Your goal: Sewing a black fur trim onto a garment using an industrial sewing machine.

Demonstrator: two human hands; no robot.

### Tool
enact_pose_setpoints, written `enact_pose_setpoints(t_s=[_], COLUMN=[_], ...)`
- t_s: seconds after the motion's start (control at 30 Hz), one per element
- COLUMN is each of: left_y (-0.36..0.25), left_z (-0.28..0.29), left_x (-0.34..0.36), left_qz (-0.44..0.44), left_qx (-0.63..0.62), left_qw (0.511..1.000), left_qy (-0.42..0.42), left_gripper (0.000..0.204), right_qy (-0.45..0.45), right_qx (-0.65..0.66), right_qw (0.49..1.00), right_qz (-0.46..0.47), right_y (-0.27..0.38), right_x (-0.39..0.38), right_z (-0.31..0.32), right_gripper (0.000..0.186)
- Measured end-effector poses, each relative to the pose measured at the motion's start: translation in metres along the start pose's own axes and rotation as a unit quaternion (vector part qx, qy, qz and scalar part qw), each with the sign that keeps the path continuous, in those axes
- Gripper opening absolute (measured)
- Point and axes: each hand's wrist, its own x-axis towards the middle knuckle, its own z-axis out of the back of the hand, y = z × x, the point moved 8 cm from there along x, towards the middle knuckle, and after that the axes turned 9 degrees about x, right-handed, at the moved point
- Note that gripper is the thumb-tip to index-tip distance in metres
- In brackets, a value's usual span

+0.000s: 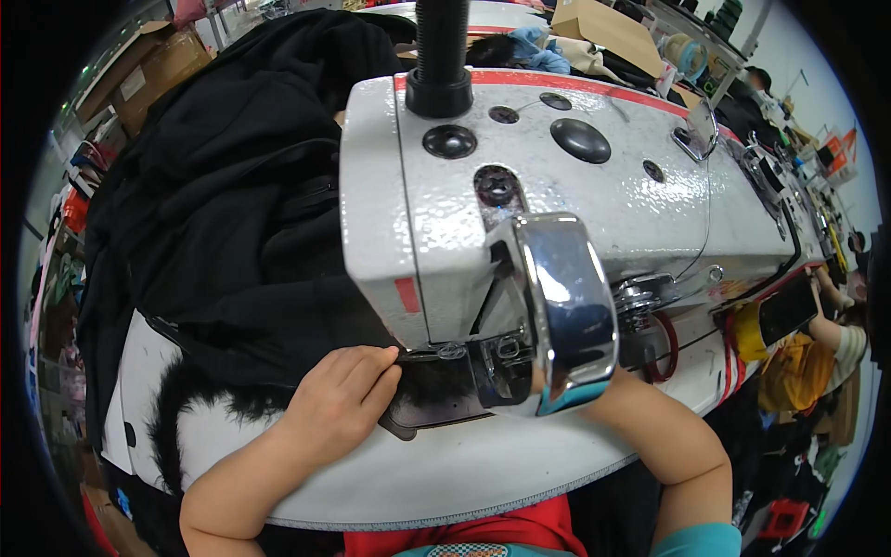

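Observation:
My left hand (345,401), fingers curled and pressed together, grips the edge of black fabric (241,232) with a zipper strip just left of the needle area of a white industrial sewing machine (455,241). Black fur trim (172,418) lies along the fabric’s near edge, partly under that hand. My right hand (599,395) is mostly behind the large chrome part (566,297) at the machine’s front, so its fingers are hidden. The large black garment spreads over the left of the table and hangs past its left edge.
The white tabletop (390,473) curves along my front. Cardboard boxes (139,79) stand at back left; an open carton (603,37) and cloth pile (543,51) are behind the machine. At right are a yellow object (750,334) and another person (840,339) with a phone-like dark panel nearby.

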Motion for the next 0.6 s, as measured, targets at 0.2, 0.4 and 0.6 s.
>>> enact_pose_setpoints(t_s=[0.2, 0.4, 0.6], left_y=[0.001, -0.004, -0.009], left_z=[0.003, 0.003, 0.005], left_x=[-0.003, -0.001, 0.003], left_qz=[-0.007, -0.026, -0.041], left_qx=[-0.025, 0.010, 0.065], left_qw=[0.999, 1.000, 0.997], left_qy=[-0.019, -0.005, 0.004], left_gripper=[0.025, 0.022, 0.018], right_qy=[-0.006, 0.078, 0.093], right_qx=[-0.107, 0.157, 0.095], right_qw=[0.989, 0.978, 0.990], right_qz=[0.100, -0.111, -0.041], right_y=[0.033, 0.004, 0.002], right_x=[0.012, 0.021, 0.013], right_z=[0.004, -0.023, -0.038], right_gripper=[0.017, 0.019, 0.023])
